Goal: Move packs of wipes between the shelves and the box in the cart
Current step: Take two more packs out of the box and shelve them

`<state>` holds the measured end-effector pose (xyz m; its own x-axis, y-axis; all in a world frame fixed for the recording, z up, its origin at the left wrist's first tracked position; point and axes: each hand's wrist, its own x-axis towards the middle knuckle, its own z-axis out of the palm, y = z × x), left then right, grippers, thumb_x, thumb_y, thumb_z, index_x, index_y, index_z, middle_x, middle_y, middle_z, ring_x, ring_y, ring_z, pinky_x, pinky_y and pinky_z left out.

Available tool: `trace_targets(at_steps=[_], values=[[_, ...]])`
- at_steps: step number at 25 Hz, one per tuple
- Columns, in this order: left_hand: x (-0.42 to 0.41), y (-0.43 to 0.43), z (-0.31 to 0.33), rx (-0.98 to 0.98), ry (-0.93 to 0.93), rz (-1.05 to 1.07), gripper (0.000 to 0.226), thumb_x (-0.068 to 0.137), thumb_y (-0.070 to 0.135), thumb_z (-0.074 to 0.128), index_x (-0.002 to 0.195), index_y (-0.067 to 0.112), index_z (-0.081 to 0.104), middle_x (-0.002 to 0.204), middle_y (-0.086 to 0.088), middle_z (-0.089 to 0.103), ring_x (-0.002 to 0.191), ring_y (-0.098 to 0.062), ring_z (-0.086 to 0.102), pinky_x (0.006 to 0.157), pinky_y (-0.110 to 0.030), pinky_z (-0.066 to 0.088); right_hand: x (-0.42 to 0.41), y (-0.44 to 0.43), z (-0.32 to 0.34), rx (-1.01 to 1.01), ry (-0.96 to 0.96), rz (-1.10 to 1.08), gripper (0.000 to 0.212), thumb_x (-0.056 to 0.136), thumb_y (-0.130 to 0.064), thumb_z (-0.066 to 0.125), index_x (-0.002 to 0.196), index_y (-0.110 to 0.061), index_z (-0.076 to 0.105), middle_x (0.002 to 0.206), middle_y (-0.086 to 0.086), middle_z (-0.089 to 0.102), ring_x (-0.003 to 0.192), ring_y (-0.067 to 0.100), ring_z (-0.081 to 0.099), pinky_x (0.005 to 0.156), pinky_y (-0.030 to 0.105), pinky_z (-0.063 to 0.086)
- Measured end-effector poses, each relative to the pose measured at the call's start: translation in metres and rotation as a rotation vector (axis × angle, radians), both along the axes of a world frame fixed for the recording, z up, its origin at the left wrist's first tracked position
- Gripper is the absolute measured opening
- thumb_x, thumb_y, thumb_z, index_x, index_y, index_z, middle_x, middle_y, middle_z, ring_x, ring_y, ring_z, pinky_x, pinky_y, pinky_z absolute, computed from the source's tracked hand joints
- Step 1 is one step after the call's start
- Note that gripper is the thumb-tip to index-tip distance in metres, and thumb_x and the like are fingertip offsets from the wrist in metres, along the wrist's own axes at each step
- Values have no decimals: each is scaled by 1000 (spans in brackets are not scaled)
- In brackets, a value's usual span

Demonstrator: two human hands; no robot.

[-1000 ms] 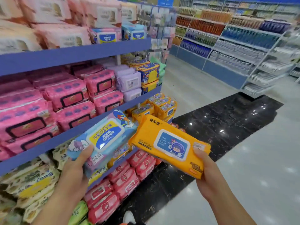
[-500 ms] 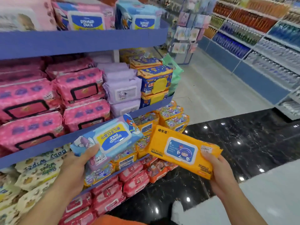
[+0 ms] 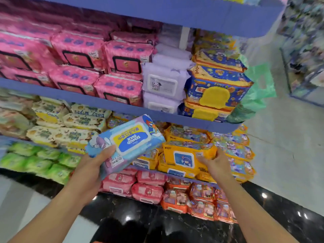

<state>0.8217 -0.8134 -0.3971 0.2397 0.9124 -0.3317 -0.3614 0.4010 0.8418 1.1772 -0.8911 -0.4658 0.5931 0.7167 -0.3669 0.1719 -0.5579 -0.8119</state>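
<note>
1. Left hand (image 3: 93, 165) grip: thumb over the top and fingers under the near end of the blue Donald Duck wipes pack (image 3: 129, 142). The pack is in the air in front of the shelves (image 3: 112, 104), tilted.
2. Right hand (image 3: 216, 161) grip: thumb and fingers pinch the right end of the yellow wipes pack (image 3: 184, 155). It's on top of the yellow stack (image 3: 175, 171); can't tell if it's resting or just above.
3. Cart and box not in view.
4. Risk: the yellow pack is near the stack's front. Released without a push inward, it could slide off the slick wrappers to the floor.
5. Risk: the blue pack is held by one end only, so the soft wrap may sag and slip. Its far corner is just beside the yellow packs and could knock them.
</note>
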Motion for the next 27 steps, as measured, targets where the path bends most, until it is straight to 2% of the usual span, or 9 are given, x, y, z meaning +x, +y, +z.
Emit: trace_targets(at_steps=[2, 6, 9, 12, 15, 19, 23, 25, 27], values=[[3, -11, -6, 9, 6, 54, 50, 82, 18, 71, 131, 14, 63, 118, -6, 76, 98, -18, 76, 71, -27, 63, 9, 16, -22, -21, -54, 123, 92, 79, -41, 84, 151, -12, 35, 128, -1, 59, 115, 28, 60, 97, 47, 51], [11, -27, -23, 5, 54, 120, 117, 33, 46, 103, 137, 12, 61, 129, -10, 71, 115, -26, 70, 86, -36, 62, 29, 39, -78, -67, -144, 332, 95, 85, -37, 80, 157, -17, 22, 143, 10, 52, 121, 33, 58, 90, 46, 54], [21, -29, -28, -26, 91, 158, 121, 28, 49, 103, 135, 9, 63, 129, -12, 71, 118, -30, 68, 93, -42, 58, 50, 45, -107, -141, -442, 346, 86, 83, -32, 82, 151, -7, 35, 143, 14, 46, 131, 37, 48, 99, 47, 49], [35, -31, -25, -32, 85, 163, 116, 32, 49, 102, 135, 11, 64, 129, -12, 71, 117, -30, 69, 90, -38, 61, 57, 47, -112, -280, -744, 525, 60, 94, -23, 66, 148, -11, 42, 142, 10, 49, 130, 32, 47, 101, 44, 47], [46, -29, -17, -26, 58, 168, 111, 36, 47, 102, 134, 11, 64, 127, -11, 72, 114, -27, 71, 89, -36, 61, 53, 56, -109, -399, -784, 621, 47, 95, -19, 57, 142, -13, 50, 144, 7, 48, 128, 29, 47, 101, 42, 48], [54, -31, -6, -14, 31, 185, 100, 44, 45, 100, 131, 10, 66, 123, -13, 74, 110, -29, 73, 88, -36, 62, 17, 52, -53, -186, -376, 460, 40, 96, -26, 66, 134, -15, 59, 142, 7, 54, 127, 29, 54, 100, 42, 49], [71, -47, 7, -68, -55, 157, 55, 74, 17, 81, 126, 7, 67, 119, -19, 74, 106, -35, 74, 82, -42, 63, -78, 23, 51, 191, 641, 155, 43, 88, -47, 63, 124, -24, 64, 120, 1, 73, 113, 24, 68, 99, 41, 52], [78, -59, 8, -79, -64, 117, 51, 59, 22, 97, 102, 11, 72, 107, -25, 75, 89, -37, 76, 70, -43, 62, -110, 14, 82, 266, 835, 107, 48, 82, -47, 61, 123, -23, 65, 116, 5, 76, 108, 28, 71, 88, 44, 58], [79, -65, 13, -34, -3, 54, 57, 39, 30, 105, 85, 15, 73, 99, -27, 73, 80, -34, 72, 77, -46, 54, -123, 14, 106, 351, 876, 32, 51, 78, -35, 69, 126, -19, 63, 115, 9, 76, 104, 30, 74, 83, 46, 60]])
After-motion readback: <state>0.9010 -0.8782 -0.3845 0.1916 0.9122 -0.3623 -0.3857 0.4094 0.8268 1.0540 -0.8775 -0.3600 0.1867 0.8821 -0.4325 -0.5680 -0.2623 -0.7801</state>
